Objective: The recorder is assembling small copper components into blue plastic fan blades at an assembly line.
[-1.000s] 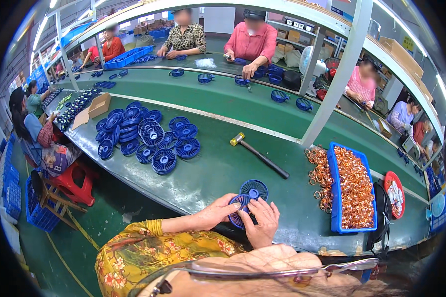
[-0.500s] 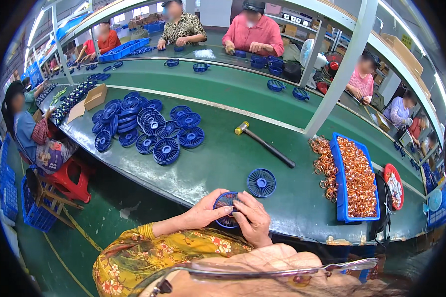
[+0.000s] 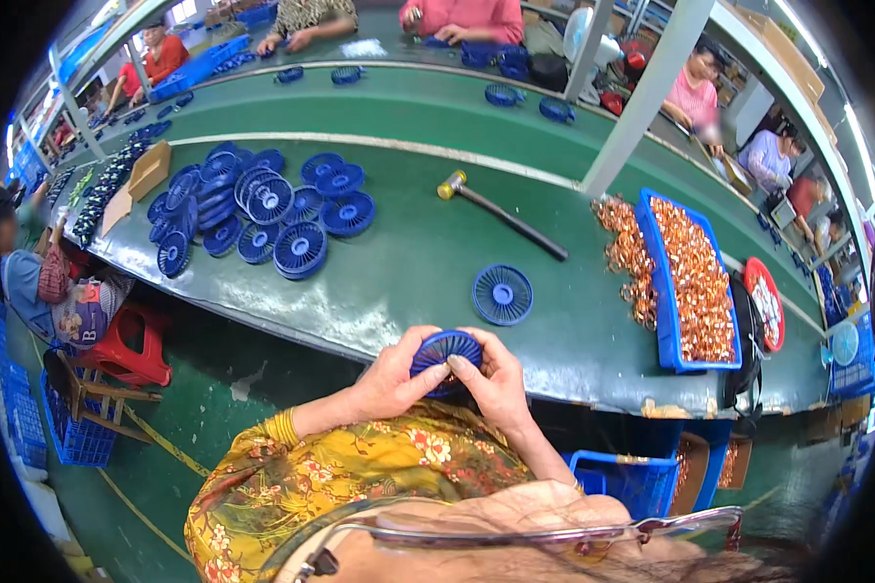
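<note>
Just off the bench's near edge, a round dark-blue fan grille [image 3: 446, 346] is held up, tilted. My left hand [image 3: 393, 377] is closed on its left side, and my right hand [image 3: 497, 381] grips the right side. Both thumbs press close together on the grille's near face; most of the other fingers are hidden behind it. A small copper-coloured glint shows at its lower edge, too little to make out. Farther off, a single blue grille [image 3: 503, 294] lies flat on the green bench. Beyond that rests a mallet [image 3: 504, 216] with a yellow head and dark handle.
To the left is a pile of blue grilles [image 3: 299, 251]. On the right stand a blue tray [image 3: 667, 309] of copper-coloured rings, with more rings heaped beside it, and a red bowl [image 3: 774, 330]. A white post [image 3: 642, 107] rises behind. Co-workers sit across and at left.
The view has tipped downward, so the bench sits higher in the picture. My right hand has shifted from over the grille to its right side, and my thumbs have come together.
</note>
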`<state>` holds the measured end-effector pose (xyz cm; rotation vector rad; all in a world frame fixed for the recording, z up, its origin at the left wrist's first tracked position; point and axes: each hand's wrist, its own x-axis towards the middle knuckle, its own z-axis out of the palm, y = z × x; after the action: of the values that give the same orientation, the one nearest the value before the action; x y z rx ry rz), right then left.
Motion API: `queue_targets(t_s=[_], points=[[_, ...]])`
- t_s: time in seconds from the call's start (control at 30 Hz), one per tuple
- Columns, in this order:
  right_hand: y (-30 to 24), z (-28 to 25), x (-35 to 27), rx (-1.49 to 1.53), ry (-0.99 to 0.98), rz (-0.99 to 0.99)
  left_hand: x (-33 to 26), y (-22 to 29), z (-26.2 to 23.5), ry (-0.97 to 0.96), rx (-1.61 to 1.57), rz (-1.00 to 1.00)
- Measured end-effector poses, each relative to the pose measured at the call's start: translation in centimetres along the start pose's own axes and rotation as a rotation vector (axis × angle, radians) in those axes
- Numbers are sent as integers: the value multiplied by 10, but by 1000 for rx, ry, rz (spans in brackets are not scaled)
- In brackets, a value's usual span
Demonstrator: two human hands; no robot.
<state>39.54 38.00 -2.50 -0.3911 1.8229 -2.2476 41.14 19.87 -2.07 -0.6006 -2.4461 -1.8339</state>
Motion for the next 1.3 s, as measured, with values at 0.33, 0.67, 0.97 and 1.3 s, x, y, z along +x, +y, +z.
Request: queue_targets(t_s=[0.33,0.67,0.97,1.3], points=[[-8,-14,15,-992,42,-620,11,2,8,142,-242,-108],[0,-1,7,-1034,102,-552,4,-4,13,113,-409,-297],[-4,4,16,-1033,160,-565,8,-8,5,97,-501,-320],[-20,-8,15,-1002,-186,-685,1,-4,-4,-170,-620,-403]])
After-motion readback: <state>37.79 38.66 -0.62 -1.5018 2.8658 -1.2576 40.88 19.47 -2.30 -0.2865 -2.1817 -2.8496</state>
